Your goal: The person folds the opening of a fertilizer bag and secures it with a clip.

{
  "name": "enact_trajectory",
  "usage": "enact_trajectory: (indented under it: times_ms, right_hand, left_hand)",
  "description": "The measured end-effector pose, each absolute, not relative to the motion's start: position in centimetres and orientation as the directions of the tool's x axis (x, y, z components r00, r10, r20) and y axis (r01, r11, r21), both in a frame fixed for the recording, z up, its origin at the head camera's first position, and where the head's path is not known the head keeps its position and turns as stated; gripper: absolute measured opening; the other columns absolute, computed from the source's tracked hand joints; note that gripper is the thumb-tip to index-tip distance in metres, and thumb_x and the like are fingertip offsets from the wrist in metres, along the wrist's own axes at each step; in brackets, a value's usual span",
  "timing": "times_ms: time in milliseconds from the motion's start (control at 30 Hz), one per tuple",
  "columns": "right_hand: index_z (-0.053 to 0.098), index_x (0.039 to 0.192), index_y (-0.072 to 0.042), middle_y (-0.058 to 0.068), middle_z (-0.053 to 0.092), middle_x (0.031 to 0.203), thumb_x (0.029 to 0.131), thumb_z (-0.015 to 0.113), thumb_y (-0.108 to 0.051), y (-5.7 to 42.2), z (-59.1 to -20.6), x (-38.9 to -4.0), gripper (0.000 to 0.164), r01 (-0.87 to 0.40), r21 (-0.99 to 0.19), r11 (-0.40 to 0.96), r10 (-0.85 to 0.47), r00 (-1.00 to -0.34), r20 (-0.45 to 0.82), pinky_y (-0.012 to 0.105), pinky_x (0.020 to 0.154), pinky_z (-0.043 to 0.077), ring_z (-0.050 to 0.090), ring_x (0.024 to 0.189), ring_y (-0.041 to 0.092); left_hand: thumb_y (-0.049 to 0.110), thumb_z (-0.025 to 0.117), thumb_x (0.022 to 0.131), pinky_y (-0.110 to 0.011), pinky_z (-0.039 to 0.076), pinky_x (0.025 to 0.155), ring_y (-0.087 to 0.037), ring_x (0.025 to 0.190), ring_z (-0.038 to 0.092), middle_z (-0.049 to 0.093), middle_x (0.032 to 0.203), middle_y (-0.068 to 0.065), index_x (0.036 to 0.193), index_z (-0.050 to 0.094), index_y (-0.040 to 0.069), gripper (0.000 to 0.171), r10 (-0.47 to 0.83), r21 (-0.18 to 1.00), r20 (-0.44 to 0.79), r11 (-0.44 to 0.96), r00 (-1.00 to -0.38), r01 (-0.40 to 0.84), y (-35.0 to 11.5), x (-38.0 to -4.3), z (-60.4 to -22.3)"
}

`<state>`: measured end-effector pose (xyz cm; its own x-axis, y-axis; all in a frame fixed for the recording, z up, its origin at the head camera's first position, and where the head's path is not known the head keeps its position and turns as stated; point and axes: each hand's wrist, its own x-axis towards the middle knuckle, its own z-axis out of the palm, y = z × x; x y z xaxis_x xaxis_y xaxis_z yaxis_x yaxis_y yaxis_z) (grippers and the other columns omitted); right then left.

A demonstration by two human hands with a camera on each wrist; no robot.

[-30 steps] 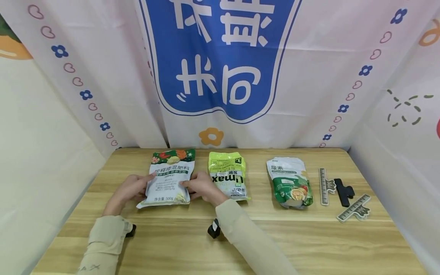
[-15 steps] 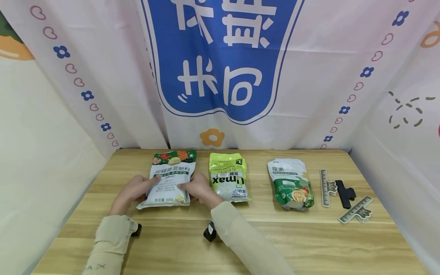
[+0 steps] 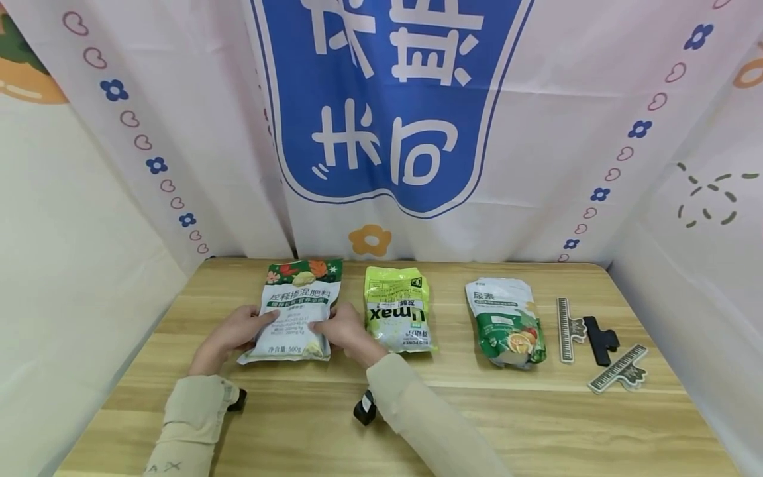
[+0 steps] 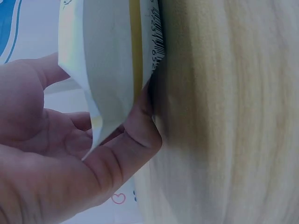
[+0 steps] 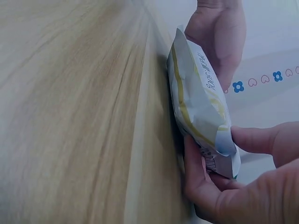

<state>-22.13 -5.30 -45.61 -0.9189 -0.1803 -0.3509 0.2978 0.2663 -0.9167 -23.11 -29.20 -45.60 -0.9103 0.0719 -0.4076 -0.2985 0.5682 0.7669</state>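
A white and green fertilizer bag [image 3: 293,331] marked 500g lies at the table's left back, printed face up. My left hand [image 3: 238,329] grips its left side, thumb on the front. In the left wrist view, curled fingers of that hand [image 4: 105,170] go under the bag's lower edge [image 4: 110,60]. Opposite, my right hand [image 3: 348,329] holds the right side. The right wrist view has the right thumb on top of the bag [image 5: 201,93] and the right hand's fingers [image 5: 194,163] tucked beneath, close over the wood.
Right of the hands lie a lime-yellow bag [image 3: 396,315] and a white-green pouch [image 3: 505,321]. Further right are a ruler-patterned clip [image 3: 566,331], a black clip [image 3: 601,340] and a second ruler-patterned clip [image 3: 620,369]. A printed curtain [image 3: 536,152] backs the wooden table [image 3: 286,424].
Both hands keep hold of the fertilizer bag, which stays in place. The left forearm has shifted slightly right, and the head view has drifted a little.
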Motion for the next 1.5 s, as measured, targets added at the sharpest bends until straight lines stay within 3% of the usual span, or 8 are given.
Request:
enact_trajectory:
  times_ms: [233, 467, 700, 900, 1033, 1233, 1500]
  right_hand:
    - [0.062, 0.108, -0.001, 0.007, 0.066, 0.092, 0.096, 0.078, -0.018, -5.5, -44.8, -21.9, 0.026, 0.281, -0.923, 0.264, -0.196, -0.921, -0.337, 0.029, 0.056, 0.045, 0.056, 0.064, 0.014]
    - [0.064, 0.114, -0.003, 0.007, 0.071, 0.095, 0.096, 0.078, -0.021, -5.3, -44.7, -22.6, 0.029, 0.351, -0.916, 0.196, -0.217, -0.895, -0.390, 0.029, 0.059, 0.057, 0.071, 0.072, 0.017]
    - [0.069, 0.109, -0.005, 0.008, 0.077, 0.093, 0.095, 0.080, -0.021, -5.2, -45.3, -22.8, 0.024, 0.384, -0.919, 0.095, -0.286, -0.873, -0.394, 0.031, 0.060, 0.061, 0.075, 0.072, 0.018]
    - [0.073, 0.112, -0.008, 0.009, 0.081, 0.097, 0.096, 0.077, -0.015, -4.9, -46.1, -22.9, 0.018, 0.415, -0.910, -0.002, -0.350, -0.853, -0.388, 0.032, 0.065, 0.064, 0.080, 0.080, 0.021]
    - [0.073, 0.113, -0.006, 0.010, 0.081, 0.098, 0.096, 0.076, -0.015, -4.7, -46.2, -22.9, 0.019, 0.410, -0.912, 0.006, -0.333, -0.859, -0.389, 0.032, 0.065, 0.064, 0.080, 0.082, 0.023]
    - [0.073, 0.105, -0.007, 0.008, 0.080, 0.093, 0.096, 0.078, -0.016, -4.5, -45.8, -22.7, 0.014, 0.403, -0.913, 0.071, -0.324, -0.856, -0.403, 0.028, 0.056, 0.058, 0.076, 0.073, 0.017]
    - [0.076, 0.111, -0.011, 0.007, 0.081, 0.098, 0.096, 0.078, -0.017, -3.5, -44.9, -22.4, 0.017, 0.397, -0.914, 0.078, -0.373, -0.839, -0.396, 0.028, 0.060, 0.060, 0.078, 0.076, 0.017]
  left_hand:
    - [0.035, 0.047, 0.113, -0.026, 0.056, 0.061, -0.009, 0.071, 0.069, 0.073, 0.091, -0.002, 0.131, 0.052, -0.010, 0.049, 0.097, 0.768, -0.395, 0.581, -0.914, -0.270, -29.2, -22.8, -44.7]
    - [0.038, 0.045, 0.114, -0.029, 0.059, 0.072, -0.010, 0.082, 0.071, 0.073, 0.104, -0.007, 0.145, 0.040, -0.012, 0.058, 0.110, 0.790, -0.391, 0.550, -0.914, -0.272, -29.3, -22.9, -44.4]
    - [0.038, 0.045, 0.114, -0.029, 0.058, 0.070, -0.011, 0.079, 0.070, 0.072, 0.102, -0.006, 0.149, 0.037, -0.013, 0.063, 0.078, 0.797, -0.377, 0.534, -0.923, -0.280, -28.8, -22.2, -44.1]
    - [0.035, 0.047, 0.113, -0.030, 0.061, 0.071, -0.010, 0.085, 0.072, 0.071, 0.107, -0.006, 0.157, 0.026, -0.011, 0.066, 0.122, 0.844, -0.394, 0.440, -0.911, -0.307, -28.5, -21.6, -44.0]
    - [0.031, 0.047, 0.113, -0.030, 0.063, 0.074, -0.010, 0.088, 0.073, 0.071, 0.110, -0.005, 0.160, 0.019, -0.009, 0.067, 0.169, 0.875, -0.400, 0.364, -0.901, -0.320, -28.6, -21.6, -44.0]
    - [0.029, 0.048, 0.113, -0.030, 0.063, 0.074, -0.011, 0.089, 0.074, 0.072, 0.109, -0.004, 0.163, 0.014, -0.007, 0.070, 0.208, 0.884, -0.398, 0.348, -0.893, -0.312, -28.9, -21.4, -44.3]
    - [0.028, 0.050, 0.113, -0.030, 0.064, 0.075, -0.012, 0.089, 0.075, 0.072, 0.109, -0.005, 0.162, 0.013, -0.006, 0.070, 0.248, 0.905, -0.358, 0.329, -0.900, -0.269, -28.8, -20.9, -44.0]
